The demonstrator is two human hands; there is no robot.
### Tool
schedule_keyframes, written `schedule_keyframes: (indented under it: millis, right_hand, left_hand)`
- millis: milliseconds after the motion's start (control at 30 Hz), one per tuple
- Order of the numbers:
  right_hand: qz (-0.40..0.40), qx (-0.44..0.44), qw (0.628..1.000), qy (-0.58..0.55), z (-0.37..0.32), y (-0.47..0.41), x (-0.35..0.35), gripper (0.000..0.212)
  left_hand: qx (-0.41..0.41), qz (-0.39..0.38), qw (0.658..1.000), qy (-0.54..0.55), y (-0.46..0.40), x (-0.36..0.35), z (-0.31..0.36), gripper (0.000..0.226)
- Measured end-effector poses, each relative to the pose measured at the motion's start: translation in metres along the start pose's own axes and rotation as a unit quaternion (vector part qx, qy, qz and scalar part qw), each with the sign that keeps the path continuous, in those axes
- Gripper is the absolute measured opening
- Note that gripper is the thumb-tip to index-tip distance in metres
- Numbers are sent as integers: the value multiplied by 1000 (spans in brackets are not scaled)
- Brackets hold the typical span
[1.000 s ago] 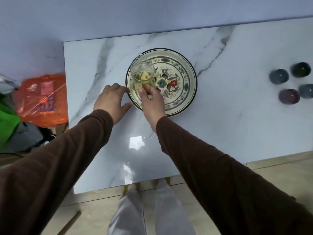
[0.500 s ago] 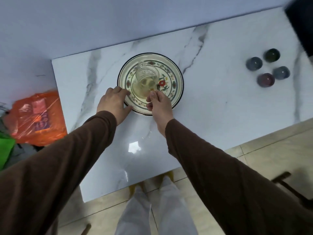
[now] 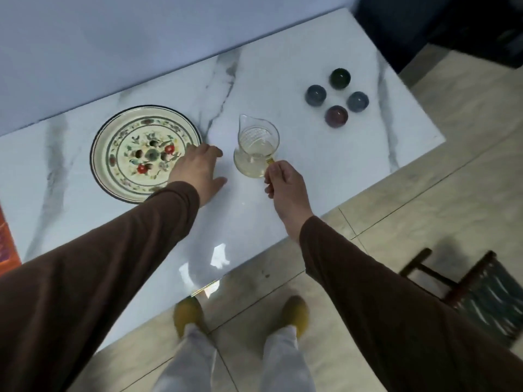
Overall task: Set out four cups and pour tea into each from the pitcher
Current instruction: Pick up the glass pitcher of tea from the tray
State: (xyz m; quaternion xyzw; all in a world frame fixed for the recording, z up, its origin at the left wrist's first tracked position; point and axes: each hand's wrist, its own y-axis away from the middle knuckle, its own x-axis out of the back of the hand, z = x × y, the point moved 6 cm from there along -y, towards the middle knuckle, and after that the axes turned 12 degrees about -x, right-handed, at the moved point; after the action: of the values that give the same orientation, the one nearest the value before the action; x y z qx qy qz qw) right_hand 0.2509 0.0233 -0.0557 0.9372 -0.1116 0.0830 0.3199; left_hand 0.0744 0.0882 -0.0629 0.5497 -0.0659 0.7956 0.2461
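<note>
A clear glass pitcher (image 3: 256,148) with pale tea in its bottom is over the marble table (image 3: 283,227), right of the painted plate (image 3: 113,154). My right hand (image 3: 283,185) pinches its yellow handle from the near side. I cannot tell whether the pitcher touches the table. My left hand (image 3: 198,171) lies flat with fingers spread on the table, partly over the plate's right rim. Several small dark cups sit in a cluster at the far right: green (image 3: 340,78), grey-blue (image 3: 316,94), blue (image 3: 357,101) and purple (image 3: 336,116).
A wall runs along the table's far edge. An orange bag (image 3: 7,244) shows at the left edge. A dark wooden chair (image 3: 481,295) stands on the tiled floor at the right. My feet are below the table's near edge.
My right hand has carried the pitcher off the plate to the right, closer to the cups. My left hand stays by the plate's rim. The view has swung to the right.
</note>
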Motion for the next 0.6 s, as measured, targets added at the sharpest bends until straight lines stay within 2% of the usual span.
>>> schedule_keyframes:
  millis: [133, 300, 600]
  right_hand:
    - [-6, 9, 1000, 25, 11, -13, 81, 25]
    - [-3, 22, 997, 69, 18, -42, 154, 25]
    - [1, 4, 997, 78, 12, -112, 218, 27]
  left_hand:
    - [-22, -10, 1000, -17, -32, -29, 74, 54]
    - [-15, -19, 1000, -10, -70, -53, 133, 55]
    - [-12, -16, 1000, 6, -157, -72, 175, 54]
